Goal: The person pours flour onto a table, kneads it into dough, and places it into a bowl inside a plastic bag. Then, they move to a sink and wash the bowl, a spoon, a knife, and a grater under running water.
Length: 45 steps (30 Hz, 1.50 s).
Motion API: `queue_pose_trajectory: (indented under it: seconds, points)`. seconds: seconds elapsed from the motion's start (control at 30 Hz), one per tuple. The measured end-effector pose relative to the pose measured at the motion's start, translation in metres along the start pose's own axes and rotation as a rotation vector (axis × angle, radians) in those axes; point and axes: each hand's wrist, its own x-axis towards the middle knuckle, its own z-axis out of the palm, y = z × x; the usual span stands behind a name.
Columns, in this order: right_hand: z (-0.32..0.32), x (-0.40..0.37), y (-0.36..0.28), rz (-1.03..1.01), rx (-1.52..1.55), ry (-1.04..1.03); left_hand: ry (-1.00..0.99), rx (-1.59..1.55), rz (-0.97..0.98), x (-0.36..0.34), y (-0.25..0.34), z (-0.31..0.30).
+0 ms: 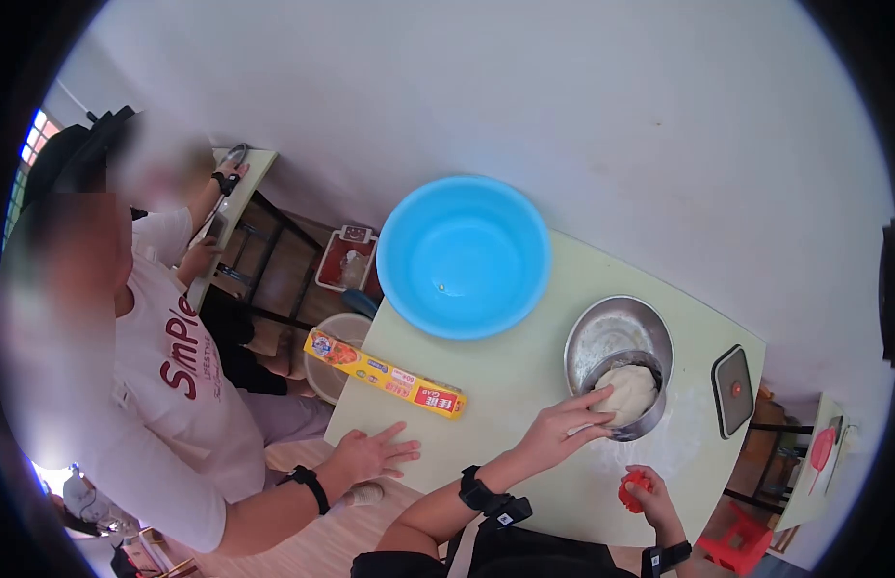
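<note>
My left hand (563,422) grips the near left edge of a small metal bowl (643,424), with fingers against the dough too. A pale, rounded lump of dough (627,393) fills this bowl and bulges at its top. Behind it, partly overlapped, a larger shallow metal bowl (601,332) shows a dull, streaked inside. Closer to the table's front edge, my right hand (661,511) is closed around a small red object (637,489); its kind cannot be made out.
A big blue basin (476,250) and a yellow cling-film box (389,374) stand on the pale table (505,385). White powder marks the surface near the bowls. A dark-rimmed lid (733,390) lies right. A co-worker's hand (370,453) rests at the left edge. A red stool (738,541) stands lower right.
</note>
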Motion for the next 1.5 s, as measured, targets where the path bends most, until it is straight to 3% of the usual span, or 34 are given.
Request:
queue_pose_trajectory:
  seconds: [0.13,0.17,0.2,0.23,0.27,0.37,0.43,0.53,0.6,0.73,1.17,1.23,1.47,1.5]
  points:
    - [0.026,0.048,-0.052,0.021,-0.151,-0.089,-0.018,0.054,-0.008,-0.015,0.015,-0.031]
    - [0.039,0.068,-0.071,-0.034,-0.176,-0.131,-0.031,0.052,-0.005,-0.024,0.021,-0.041]
    - [0.061,0.089,-0.102,-0.265,-0.193,-0.238,-0.045,0.053,-0.002,-0.032,0.028,-0.050]
    - [0.076,0.112,-0.123,-0.452,-0.384,-0.209,-0.055,0.052,-0.008,-0.041,0.034,-0.060]
    - [0.100,0.122,-0.153,-0.357,-0.450,-0.186,-0.058,0.067,-0.023,-0.051,0.041,-0.069]
    - [0.164,0.183,-0.182,-0.239,0.155,-0.146,-0.042,0.101,-0.117,-0.077,0.058,-0.091]
    - [0.186,0.227,-0.179,-0.147,0.248,-0.177,-0.027,0.122,-0.201,-0.092,0.065,-0.103]
    - [0.199,0.233,-0.178,-0.154,0.352,-0.247,0.086,0.198,-0.240,-0.106,0.068,-0.115]
    - [0.191,0.216,-0.177,-0.194,0.373,-0.257,0.141,0.267,-0.150,-0.112,0.064,-0.121]
    - [0.156,0.155,-0.187,-0.299,0.356,-0.193,0.247,0.091,-0.189,-0.120,0.063,-0.115]
    - [-0.018,-0.002,-0.114,-0.568,0.441,0.504,0.203,-0.087,-0.194,-0.107,0.069,-0.070]
    - [-0.026,-0.013,-0.107,-0.686,0.369,0.728,0.198,-0.122,-0.192,-0.104,0.066,-0.062]
    - [-0.040,-0.021,-0.074,-0.672,0.063,0.807,0.167,-0.138,-0.168,-0.092,0.060,-0.039]
    - [-0.040,-0.019,-0.073,-0.789,-0.261,0.868,0.177,-0.140,-0.177,-0.091,0.060,-0.037]
